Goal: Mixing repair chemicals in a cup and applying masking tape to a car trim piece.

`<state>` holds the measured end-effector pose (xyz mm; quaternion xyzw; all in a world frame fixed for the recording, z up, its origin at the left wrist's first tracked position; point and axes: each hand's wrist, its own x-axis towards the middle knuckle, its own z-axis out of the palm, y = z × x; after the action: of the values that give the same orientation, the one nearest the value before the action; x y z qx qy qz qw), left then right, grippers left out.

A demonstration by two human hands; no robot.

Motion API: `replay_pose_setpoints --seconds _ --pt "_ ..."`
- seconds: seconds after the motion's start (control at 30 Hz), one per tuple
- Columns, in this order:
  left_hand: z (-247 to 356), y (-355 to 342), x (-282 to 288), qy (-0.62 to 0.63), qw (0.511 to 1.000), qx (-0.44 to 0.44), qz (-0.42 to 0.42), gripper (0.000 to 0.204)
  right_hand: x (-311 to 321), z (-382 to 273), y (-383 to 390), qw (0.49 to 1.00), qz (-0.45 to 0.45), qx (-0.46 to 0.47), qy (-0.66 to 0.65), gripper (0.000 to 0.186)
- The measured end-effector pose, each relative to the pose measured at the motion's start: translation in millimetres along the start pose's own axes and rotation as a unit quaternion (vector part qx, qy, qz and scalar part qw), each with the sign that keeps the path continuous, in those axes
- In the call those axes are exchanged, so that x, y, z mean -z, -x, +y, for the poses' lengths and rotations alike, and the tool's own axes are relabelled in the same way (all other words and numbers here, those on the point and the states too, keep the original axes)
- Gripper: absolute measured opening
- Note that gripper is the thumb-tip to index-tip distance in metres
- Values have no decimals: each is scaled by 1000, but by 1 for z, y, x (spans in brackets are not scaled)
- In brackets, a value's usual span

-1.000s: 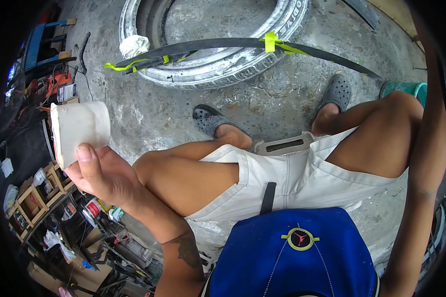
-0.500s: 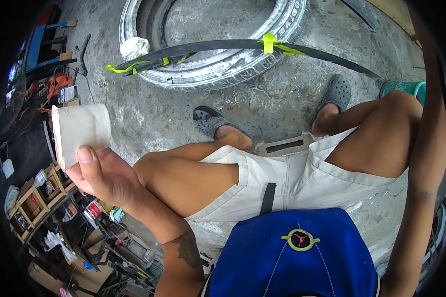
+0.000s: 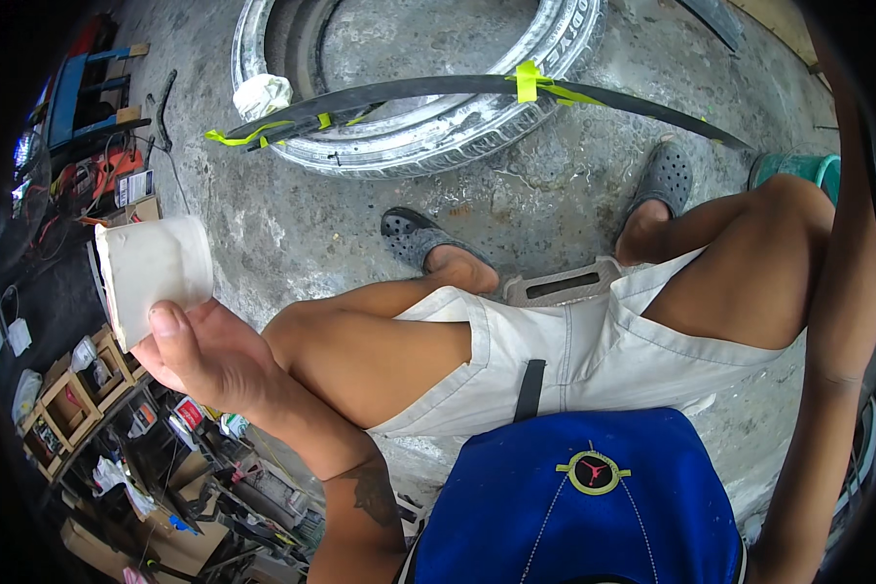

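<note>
My left hand (image 3: 214,350) is raised at the left, closed round an off-white, cup-like piece (image 3: 161,273). Its left edge looks ragged and its right edge rounded; whether it is hollow I cannot tell. The thumb presses on its near face, and the other fingers are mostly hidden behind it. My right arm (image 3: 832,321) runs up along the right rim of the picture, and its hand is out of sight. Ahead on the floor lies a whitened tire (image 3: 409,146). A long, dark curved strip (image 3: 399,92) with yellow-green tape (image 3: 527,83) on it spans the tire's near side.
A crumpled white bundle (image 3: 262,96) rests at the tire's left side. To the right, a green bucket (image 3: 827,178) stands behind my knee. Wooden boxes (image 3: 73,404), cardboard (image 3: 190,545) and mixed clutter crowd the left. Beyond them stands a blue frame (image 3: 71,92).
My left hand and the off-white piece have shifted slightly downward. The tire and the taped strip appear unmoved.
</note>
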<state>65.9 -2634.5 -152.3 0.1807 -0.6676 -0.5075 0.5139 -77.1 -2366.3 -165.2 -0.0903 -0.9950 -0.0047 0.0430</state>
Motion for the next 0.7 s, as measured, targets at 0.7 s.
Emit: replay_pose_setpoints --seconds 0.7 --pt "2 14 -14 -142 982 -25 -120 87 18 -12 -103 821 -52 296 -486 39"
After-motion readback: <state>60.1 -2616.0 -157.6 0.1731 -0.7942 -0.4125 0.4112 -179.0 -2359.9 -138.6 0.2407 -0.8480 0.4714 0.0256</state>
